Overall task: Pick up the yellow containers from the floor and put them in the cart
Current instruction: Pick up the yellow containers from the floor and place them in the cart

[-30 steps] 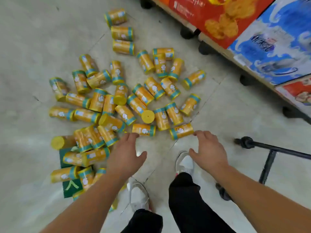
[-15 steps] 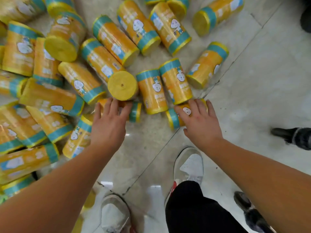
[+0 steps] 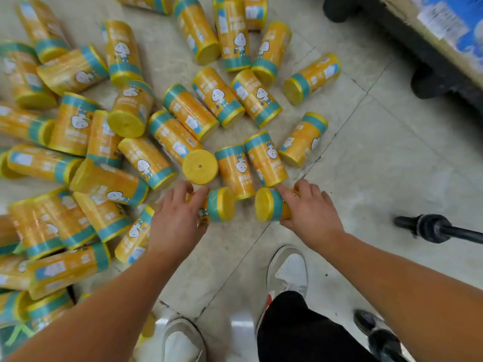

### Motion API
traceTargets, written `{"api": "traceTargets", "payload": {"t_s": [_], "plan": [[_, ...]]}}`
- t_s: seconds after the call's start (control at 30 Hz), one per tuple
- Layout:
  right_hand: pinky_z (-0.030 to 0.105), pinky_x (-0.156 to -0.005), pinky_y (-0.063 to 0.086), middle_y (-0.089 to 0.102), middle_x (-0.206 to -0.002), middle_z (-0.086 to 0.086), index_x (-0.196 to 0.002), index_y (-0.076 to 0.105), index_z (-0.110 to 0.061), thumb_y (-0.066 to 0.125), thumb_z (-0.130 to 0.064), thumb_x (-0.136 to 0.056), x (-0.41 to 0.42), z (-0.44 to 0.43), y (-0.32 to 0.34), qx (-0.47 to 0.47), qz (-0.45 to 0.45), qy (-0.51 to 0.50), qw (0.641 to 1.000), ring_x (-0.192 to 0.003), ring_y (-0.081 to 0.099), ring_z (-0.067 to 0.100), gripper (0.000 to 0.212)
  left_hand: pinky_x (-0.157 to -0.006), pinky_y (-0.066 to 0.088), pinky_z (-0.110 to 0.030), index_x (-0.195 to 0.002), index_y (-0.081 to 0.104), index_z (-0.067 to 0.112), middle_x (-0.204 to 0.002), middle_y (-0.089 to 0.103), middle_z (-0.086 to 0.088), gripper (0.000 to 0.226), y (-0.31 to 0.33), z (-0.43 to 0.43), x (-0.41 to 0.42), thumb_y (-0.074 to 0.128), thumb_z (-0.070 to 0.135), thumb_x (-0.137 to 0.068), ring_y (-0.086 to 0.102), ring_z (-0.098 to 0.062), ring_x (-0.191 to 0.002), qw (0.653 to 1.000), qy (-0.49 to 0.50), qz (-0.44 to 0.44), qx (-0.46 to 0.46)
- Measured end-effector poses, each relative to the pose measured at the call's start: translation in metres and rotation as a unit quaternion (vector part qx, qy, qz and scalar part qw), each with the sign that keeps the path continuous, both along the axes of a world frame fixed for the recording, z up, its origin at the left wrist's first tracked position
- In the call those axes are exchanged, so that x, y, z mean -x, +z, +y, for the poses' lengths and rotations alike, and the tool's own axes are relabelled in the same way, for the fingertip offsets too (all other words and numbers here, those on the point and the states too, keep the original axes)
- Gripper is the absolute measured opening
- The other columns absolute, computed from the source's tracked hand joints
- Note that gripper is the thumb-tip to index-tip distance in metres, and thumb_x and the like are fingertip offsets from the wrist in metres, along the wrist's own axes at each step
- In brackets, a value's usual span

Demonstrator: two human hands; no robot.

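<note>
Several yellow cylindrical containers with teal bands and a white cartoon figure lie scattered over the floor, densest at the left. My left hand (image 3: 177, 220) is closed around one lying container (image 3: 222, 204), whose yellow end faces right. A second container (image 3: 268, 204) is gripped by my right hand (image 3: 311, 212), its yellow end pointing left. Both held containers sit low, at the near edge of the pile. A container with its round yellow end up (image 3: 200, 166) lies just beyond my left fingers.
A black cart frame bar with a wheel fitting (image 3: 431, 228) reaches in from the right. Dark casters (image 3: 431, 79) and a display base with printed boxes stand at the top right. My white shoes (image 3: 287, 273) and dark trousers are at the bottom, on pale floor tiles.
Both hands dropped from above the pile onto the two nearest containers and closed on them. The containers have turned so their ends face each other, and the view has pulled back slightly.
</note>
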State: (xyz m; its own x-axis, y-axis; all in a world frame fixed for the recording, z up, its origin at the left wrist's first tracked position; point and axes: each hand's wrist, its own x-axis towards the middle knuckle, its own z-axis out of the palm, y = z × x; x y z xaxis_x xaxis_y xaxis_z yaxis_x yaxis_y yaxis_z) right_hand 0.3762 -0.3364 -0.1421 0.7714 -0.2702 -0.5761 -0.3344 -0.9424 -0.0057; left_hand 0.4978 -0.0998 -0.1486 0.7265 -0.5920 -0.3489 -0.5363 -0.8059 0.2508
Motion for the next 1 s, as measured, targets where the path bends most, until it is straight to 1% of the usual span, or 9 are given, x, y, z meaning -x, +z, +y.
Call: {"api": "traceTargets", "payload": {"t_s": [0.07,0.17,0.27,0.37,0.43,0.6,0.8,0.9,1.0], "plan": [[0.048,-0.1,0.042,0.044,-0.135,0.007,-0.147,0.034,-0.031,0.072,-0.046,-0.079,-0.001,0.001,0.049,-0.03,-0.025,-0.059,0.998,-0.121,0.045,0.031,0.08,-0.067,0.052,-0.039,-0.129,0.053,0.026,-0.124,0.046,-0.003,0.074,0.048,-0.004,0.0,0.084,0.029,-0.062,0.054,-0.03,-0.107,0.997,0.053,0.046,0.041],[0.044,-0.095,0.046,0.049,-0.14,-0.002,-0.145,0.036,-0.029,0.074,-0.046,-0.078,-0.008,0.005,0.141,-0.083,-0.08,-0.152,0.982,-0.119,0.049,0.028,0.08,-0.074,0.053,-0.042,-0.134,0.047,0.032,-0.128,0.051,0.006,0.074,0.135,-0.007,-0.001,0.078,0.038,-0.067,0.052,-0.026,-0.114,0.98,0.137,0.101,0.101],[0.043,-0.088,0.05,0.056,-0.131,-0.004,-0.142,0.039,-0.031,0.078,-0.046,-0.074,-0.014,0.011,0.242,-0.144,-0.154,-0.267,0.94,-0.114,0.054,0.026,0.079,-0.071,0.051,-0.037,-0.127,0.047,0.04,-0.108,0.061,0.013,0.069,0.244,-0.01,-0.003,0.078,0.043,-0.065,0.058,-0.019,-0.102,0.956,0.197,0.14,0.166],[0.041,-0.088,0.051,0.061,-0.123,-0.007,-0.135,0.043,-0.034,0.079,-0.047,-0.071,-0.02,0.018,0.348,-0.192,-0.247,-0.341,0.887,-0.11,0.058,0.021,0.075,-0.07,0.041,-0.027,-0.124,0.052,0.037,-0.085,0.054,0.028,0.066,0.358,-0.017,-0.007,0.081,0.04,-0.065,0.054,-0.007,-0.089,0.933,0.243,0.154,0.215],[0.037,-0.09,0.05,0.063,-0.119,-0.008,-0.132,0.046,-0.032,0.082,-0.041,-0.071,-0.021,0.023,0.422,-0.217,-0.306,-0.375,0.848,-0.107,0.059,0.015,0.071,-0.073,0.042,-0.027,-0.123,0.053,0.034,-0.085,0.054,0.026,0.067,0.428,-0.024,-0.009,0.083,0.042,-0.064,0.055,-0.006,-0.089,0.926,0.237,0.155,0.249],[0.004,-0.071,0.04,0.06,-0.105,-0.02,-0.123,0.05,-0.035,0.085,-0.035,-0.072,0.002,0.021,0.591,-0.256,-0.404,-0.423,0.77,-0.087,0.055,-0.015,0.062,-0.079,0.052,-0.029,-0.111,0.058,0.033,-0.095,0.069,0.018,0.061,0.579,-0.065,0.006,0.082,0.05,-0.058,0.065,-0.003,-0.088,0.9,0.209,0.191,0.332],[0.014,-0.073,0.051,0.064,-0.103,-0.024,-0.12,0.054,-0.03,0.084,-0.035,-0.072,0.087,-0.025,0.712,-0.241,-0.467,-0.472,0.708,-0.086,0.062,-0.01,0.056,-0.078,0.056,-0.038,-0.099,0.062,0.029,-0.088,0.071,0.011,0.051,0.694,-0.156,0.072,0.082,0.05,-0.057,0.068,-0.005,-0.081,0.877,0.133,0.252,0.387],[0.016,-0.071,0.051,0.069,-0.101,-0.014,-0.119,0.056,-0.028,0.084,-0.033,-0.073,0.147,-0.061,0.733,-0.219,-0.48,-0.51,0.679,-0.083,0.065,-0.005,0.054,-0.076,0.055,-0.029,-0.102,0.061,0.031,-0.09,0.071,0.015,0.05,0.72,-0.207,0.127,0.084,0.048,-0.062,0.066,0.001,-0.081,0.876,0.082,0.279,0.384],[0.031,-0.079,0.056,0.068,-0.101,-0.012,-0.121,0.055,-0.032,0.084,-0.037,-0.072,0.222,-0.104,0.732,-0.19,-0.471,-0.567,0.649,-0.088,0.066,0.004,0.057,-0.08,0.054,-0.029,-0.108,0.057,0.032,-0.097,0.069,0.015,0.054,0.72,-0.261,0.197,0.085,0.043,-0.064,0.065,0.001,-0.086,0.874,0.052,0.32,0.361]]}}
